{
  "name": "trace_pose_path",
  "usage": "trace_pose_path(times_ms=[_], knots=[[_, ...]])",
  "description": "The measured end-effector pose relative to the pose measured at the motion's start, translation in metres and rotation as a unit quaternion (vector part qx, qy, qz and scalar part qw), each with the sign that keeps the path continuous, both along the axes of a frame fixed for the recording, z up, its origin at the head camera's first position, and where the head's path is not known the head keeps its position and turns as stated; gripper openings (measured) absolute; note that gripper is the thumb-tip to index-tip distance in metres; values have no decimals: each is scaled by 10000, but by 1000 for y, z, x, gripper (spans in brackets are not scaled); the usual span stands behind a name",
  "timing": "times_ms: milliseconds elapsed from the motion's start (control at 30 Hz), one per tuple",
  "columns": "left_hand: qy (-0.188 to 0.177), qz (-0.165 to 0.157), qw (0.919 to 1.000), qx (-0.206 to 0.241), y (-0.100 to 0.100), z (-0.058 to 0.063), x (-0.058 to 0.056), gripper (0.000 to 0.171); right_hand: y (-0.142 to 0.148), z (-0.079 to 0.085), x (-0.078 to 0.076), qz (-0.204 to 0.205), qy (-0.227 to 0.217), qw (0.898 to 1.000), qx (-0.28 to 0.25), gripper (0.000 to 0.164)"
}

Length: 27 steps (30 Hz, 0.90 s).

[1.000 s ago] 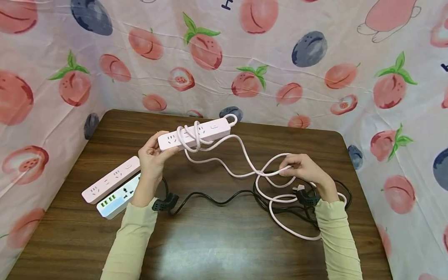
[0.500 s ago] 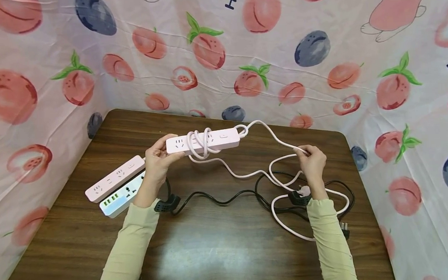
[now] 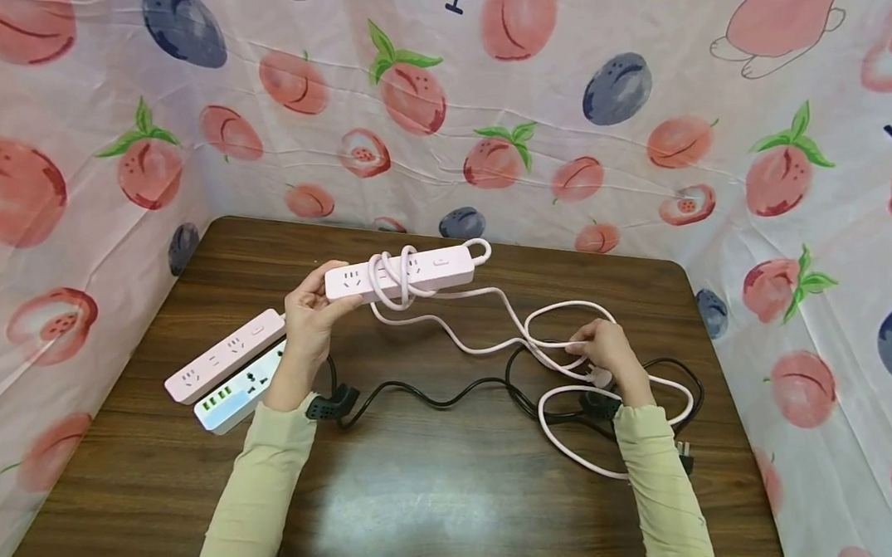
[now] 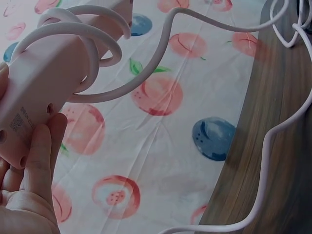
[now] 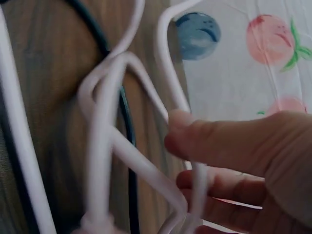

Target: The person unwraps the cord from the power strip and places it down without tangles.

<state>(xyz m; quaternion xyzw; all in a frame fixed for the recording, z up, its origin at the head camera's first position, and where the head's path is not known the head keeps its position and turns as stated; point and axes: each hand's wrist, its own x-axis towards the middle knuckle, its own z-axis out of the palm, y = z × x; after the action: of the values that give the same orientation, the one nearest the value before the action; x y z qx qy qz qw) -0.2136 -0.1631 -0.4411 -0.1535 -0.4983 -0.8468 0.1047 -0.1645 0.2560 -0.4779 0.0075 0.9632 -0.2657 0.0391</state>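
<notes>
My left hand (image 3: 306,326) grips the left end of a pink power strip (image 3: 445,266) and holds it above the table. Its pink cord (image 3: 464,344) is wound round the strip's middle in a few loose, crossing turns. In the left wrist view, fingers (image 4: 36,165) press the underside of the strip (image 4: 48,83). To the right, my right hand (image 3: 606,350) pinches a length of the same cord between thumb and fingers. The right wrist view shows the cord (image 5: 170,68) passing under the thumb; part of the grip is hidden there.
Another pink power strip (image 3: 225,355) and a white one (image 3: 252,382) with green USB ports lie at the left. A black cord (image 3: 436,403) crosses the table and tangles with pink loops near the right hand. A pink plug (image 3: 598,376) and a black plug (image 3: 686,461) lie there.
My right hand rose with the cord half a second ago, when it ran from behind the strip, and has now come down. The cord now leaves from below the strip. The left hand barely shifted.
</notes>
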Motion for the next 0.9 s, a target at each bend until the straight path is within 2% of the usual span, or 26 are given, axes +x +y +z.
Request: trace_pose_path(times_ms=[100,167,233,300,333,400,467,533,633,700,767,900], knots=[[-24,-59,10000,-20,2,1,1,43,-7,2,-1,190,-512,9984,165,9],[-10,-91,10000,-17,3,1,2,42,-12,7,-3,351,-582,9975,208,11],[15,-113,9999,10,4,2,3,42,-20,13,-5,540,-243,9980,236,15],[44,-131,9999,28,5,3,3,41,-31,18,-8,694,444,9966,-53,20],[54,-137,9999,16,5,3,4,41,-38,20,-10,814,856,9926,-289,24],[83,-171,9998,13,7,4,4,41,-54,23,-16,1098,1550,9777,-901,29],[106,-211,9997,-9,8,4,5,42,-70,23,-23,1511,1906,9586,-1482,34],[108,-249,9996,-35,9,4,6,42,-85,24,-29,1927,1870,9456,-1835,33],[75,-337,9994,-50,11,4,6,44,-100,23,-37,2224,1626,9382,-2094,21],[25,-365,9993,-76,10,4,7,44,-105,24,-42,2162,1474,9345,-2412,14],[-27,-409,9991,-113,9,3,7,44,-107,25,-46,1984,1516,9257,-2840,10],[-65,-667,9972,-335,6,1,8,46,-104,36,-51,1600,2033,8923,-3701,10]])
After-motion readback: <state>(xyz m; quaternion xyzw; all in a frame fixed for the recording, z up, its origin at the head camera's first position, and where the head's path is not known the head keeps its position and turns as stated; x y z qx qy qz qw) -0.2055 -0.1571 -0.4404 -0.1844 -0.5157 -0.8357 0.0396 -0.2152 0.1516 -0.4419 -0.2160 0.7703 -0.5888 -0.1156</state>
